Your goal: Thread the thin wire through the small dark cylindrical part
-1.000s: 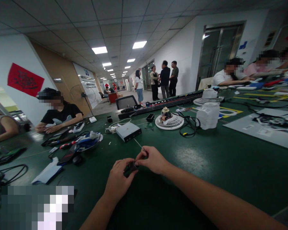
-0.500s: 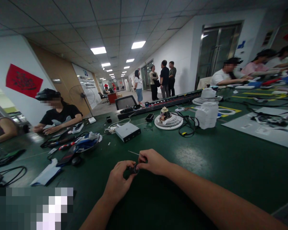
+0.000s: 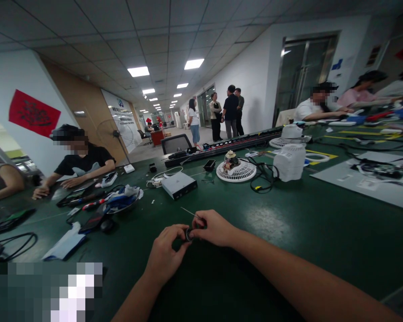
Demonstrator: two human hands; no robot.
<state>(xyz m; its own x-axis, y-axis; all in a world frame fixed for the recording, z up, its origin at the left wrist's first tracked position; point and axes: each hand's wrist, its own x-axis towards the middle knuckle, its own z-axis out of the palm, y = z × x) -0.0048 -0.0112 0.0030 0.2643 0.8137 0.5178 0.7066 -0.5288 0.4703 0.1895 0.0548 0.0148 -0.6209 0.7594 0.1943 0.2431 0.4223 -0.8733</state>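
My left hand pinches a small, dark, round part with a lighter rim between thumb and fingers. Against its right side rest the thumb and finger of my right hand. That same hand keeps a thin metal rod, its bare end pointing up and to the left; any handle is hidden in the fingers. Both hands are just above the green tabletop. Beyond them lies a silver, box-shaped drive.
A white fan grille with a motor and a white housing stand farther back. To the left are a bowl of blue cloth, a light-blue cloth and cables. A co-worker sits at the far left.
The round part has turned slightly between my fingers, and the rod's end has shifted a little up and right. The co-worker's hand at left has moved outward to the left.
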